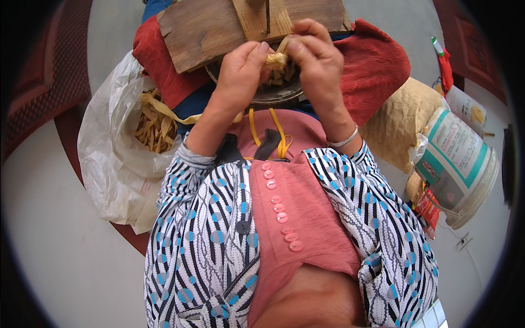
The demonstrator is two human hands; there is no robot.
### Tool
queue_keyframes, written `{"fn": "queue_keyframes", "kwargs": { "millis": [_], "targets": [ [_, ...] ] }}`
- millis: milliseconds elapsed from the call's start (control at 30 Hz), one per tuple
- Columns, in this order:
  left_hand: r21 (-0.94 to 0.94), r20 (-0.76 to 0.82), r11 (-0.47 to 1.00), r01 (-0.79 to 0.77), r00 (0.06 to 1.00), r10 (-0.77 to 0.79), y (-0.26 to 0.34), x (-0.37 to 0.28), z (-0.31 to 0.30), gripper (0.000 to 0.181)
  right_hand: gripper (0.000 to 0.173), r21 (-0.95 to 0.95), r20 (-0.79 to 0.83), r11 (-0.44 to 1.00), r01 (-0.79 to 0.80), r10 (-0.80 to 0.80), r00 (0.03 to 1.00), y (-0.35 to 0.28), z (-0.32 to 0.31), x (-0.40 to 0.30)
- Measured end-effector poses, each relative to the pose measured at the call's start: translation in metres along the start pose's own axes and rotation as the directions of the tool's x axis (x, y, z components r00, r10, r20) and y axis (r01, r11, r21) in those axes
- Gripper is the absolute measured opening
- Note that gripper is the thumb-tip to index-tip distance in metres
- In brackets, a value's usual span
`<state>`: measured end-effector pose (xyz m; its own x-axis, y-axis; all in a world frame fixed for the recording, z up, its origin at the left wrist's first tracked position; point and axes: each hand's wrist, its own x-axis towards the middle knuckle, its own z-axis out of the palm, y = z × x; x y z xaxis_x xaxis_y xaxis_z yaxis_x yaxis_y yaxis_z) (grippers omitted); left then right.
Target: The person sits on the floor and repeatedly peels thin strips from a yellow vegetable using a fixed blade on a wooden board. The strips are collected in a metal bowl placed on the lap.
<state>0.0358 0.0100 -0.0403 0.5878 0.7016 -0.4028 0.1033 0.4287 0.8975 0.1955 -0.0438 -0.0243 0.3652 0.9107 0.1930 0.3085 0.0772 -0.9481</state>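
Between my hands is a pale yellowish strip, folded or bunched, its exact material unclear. My left hand grips one part of it, and my right hand pinches another part. Just beneath them a round metal bowl holds small cut pieces. Beyond the bowl, a wooden board lies across my lap with a narrower wood piece on it, from which a thin dark upright blade or rod rises. A long pale strip runs from the plastic sack at left to my left forearm.
A white plastic sack of similar strips stands at left. Red cloth covers my legs. To the right are a brown paper sack, a white and teal bucket and a red packet.
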Motion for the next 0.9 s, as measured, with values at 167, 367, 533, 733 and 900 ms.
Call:
{"fn": "queue_keyframes", "kwargs": {
  "millis": [167, 367, 533, 733, 900],
  "targets": [
    [0.292, -0.049, 0.902, -0.318, 0.937, 0.346, -0.013, -0.023, -0.007, 0.021, 0.016, 0.563, 0.111, 0.769, -0.304, 0.294, 0.949, 0.028, -0.002, 0.005],
    [0.845, 0.063, 0.37, -0.386, 0.759, 0.648, 0.0, -0.026, -0.009, 0.018, 0.02, -0.004, 0.111, 0.993, -0.114, 0.114, 0.987, 0.006, -0.023, 0.008],
    [0.875, 0.228, 0.115, -0.47, 0.611, 0.758, 0.007, -0.018, 0.0, 0.024, 0.021, -0.166, 0.163, 0.982, -0.086, 0.113, 0.98, -0.017, -0.021, -0.002],
    [0.752, 0.042, 0.475, -0.457, 0.753, 0.657, -0.003, -0.01, 0.002, 0.024, 0.021, 0.244, 0.268, 0.882, -0.402, 0.337, 0.903, 0.016, -0.01, -0.014],
    [0.812, 0.025, 0.409, -0.417, 0.725, 0.689, -0.012, -0.014, 0.006, 0.021, 0.023, 0.122, 0.212, 0.957, -0.264, 0.235, 0.949, 0.018, 0.0, -0.016]
  ]
}}
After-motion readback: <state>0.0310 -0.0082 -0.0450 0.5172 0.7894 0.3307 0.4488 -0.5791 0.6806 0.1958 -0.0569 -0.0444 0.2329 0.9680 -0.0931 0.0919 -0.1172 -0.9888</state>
